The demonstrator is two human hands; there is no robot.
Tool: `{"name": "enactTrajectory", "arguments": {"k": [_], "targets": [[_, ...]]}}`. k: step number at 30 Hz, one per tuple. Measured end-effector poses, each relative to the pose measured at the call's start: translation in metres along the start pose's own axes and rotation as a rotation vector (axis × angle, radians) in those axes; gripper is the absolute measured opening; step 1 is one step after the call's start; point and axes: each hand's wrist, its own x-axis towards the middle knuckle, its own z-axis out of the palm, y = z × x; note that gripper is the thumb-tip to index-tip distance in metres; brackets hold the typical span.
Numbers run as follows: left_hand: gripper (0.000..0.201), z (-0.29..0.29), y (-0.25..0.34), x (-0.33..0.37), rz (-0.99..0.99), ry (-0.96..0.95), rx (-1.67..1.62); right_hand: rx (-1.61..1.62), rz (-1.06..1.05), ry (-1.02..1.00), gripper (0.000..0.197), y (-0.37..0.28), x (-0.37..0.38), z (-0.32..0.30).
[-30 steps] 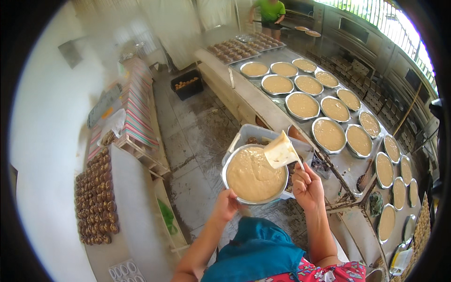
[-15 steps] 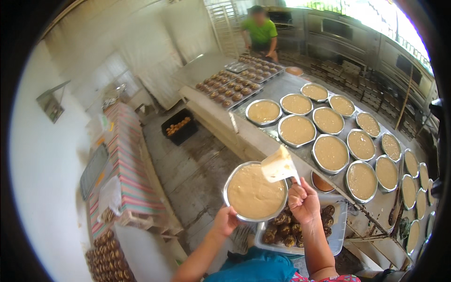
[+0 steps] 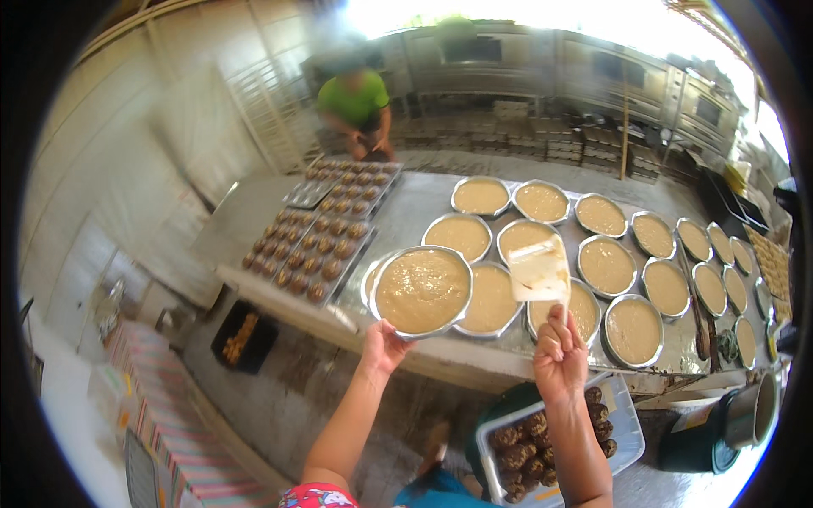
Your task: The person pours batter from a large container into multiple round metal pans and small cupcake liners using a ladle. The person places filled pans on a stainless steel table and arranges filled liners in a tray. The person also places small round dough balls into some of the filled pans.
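Note:
My left hand grips the near rim of a round metal pan filled with tan batter. This pan is over the front edge of the metal table, at the left end of the pan rows; I cannot tell whether it touches the surface. My right hand is closed round the handle of a white plastic scoop, smeared with batter and raised above the other pans. Several round pans of batter, such as a near one, stand in rows to the right.
Muffin trays with browned cakes cover the table's left part. Below my right forearm is a clear bin of dark round cakes. A person in a green shirt stands behind the table. A black crate sits on the floor.
My left hand has carried the batter pan from beside the table to over its front edge. The scoop has moved from above that pan to above the table pans. The view has swung right.

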Motion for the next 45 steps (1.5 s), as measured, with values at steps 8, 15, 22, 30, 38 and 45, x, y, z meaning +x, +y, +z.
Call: {"name": "enactTrajectory", "arguments": {"k": [8, 15, 22, 30, 38, 45], "targets": [[0.042, -0.035, 0.107, 0.261, -0.022, -0.042, 0.111, -0.325, -0.471, 0.058, 0.029, -0.006, 0.045, -0.017], [0.035, -0.062, 0.128, 0.426, -0.050, -0.076, 0.073, -0.348, -0.617, 0.250, 0.025, 0.011, 0.065, -0.045], [0.035, -0.087, 0.109, 0.516, -0.047, 0.044, -0.045, -0.409, -0.657, 0.362, 0.028, 0.016, 0.080, -0.051], [0.046, -0.025, 0.135, 0.495, 0.114, 0.477, 0.411, -0.353, -0.740, 0.320, 0.028, 0.000, 0.022, -0.046], [0.057, 0.060, 0.041, 0.249, 0.694, 0.089, 0.877, -0.276, -0.822, 0.125, 0.033, -0.050, -0.133, -0.014], [0.056, 0.067, -0.155, -0.114, 0.471, -0.243, 1.117, -0.511, -0.827, 0.432, 0.024, -0.120, -0.312, 0.001]]}}
